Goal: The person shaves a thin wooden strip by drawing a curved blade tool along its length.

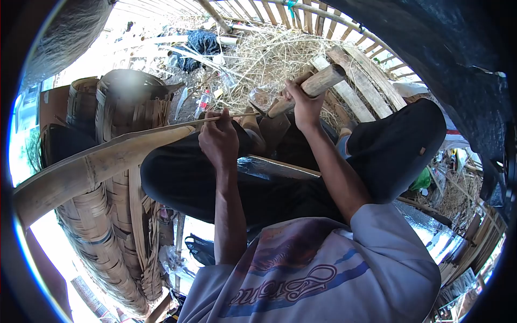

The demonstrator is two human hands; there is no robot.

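My left hand (218, 139) is closed in a pinch around a thin bamboo strip (242, 114), which runs back to the left along a wide split bamboo length (91, 166). My right hand (307, 105) wraps around the thick wooden handle of a knife (327, 81). Its dark blade (273, 130) hangs in front of my lap, with the strip's end beside it. Whether the edge touches the strip I cannot tell. My dark trouser legs (404, 140) are spread to both sides.
Tall woven bamboo baskets (89, 226) stand close on my left. Dry straw and shavings (274, 51) cover the ground ahead, near wooden planks (355, 91), a plastic bottle (203, 101) and a dark plastic bag (202, 43). Dark sheeting (452, 48) hangs at upper right.
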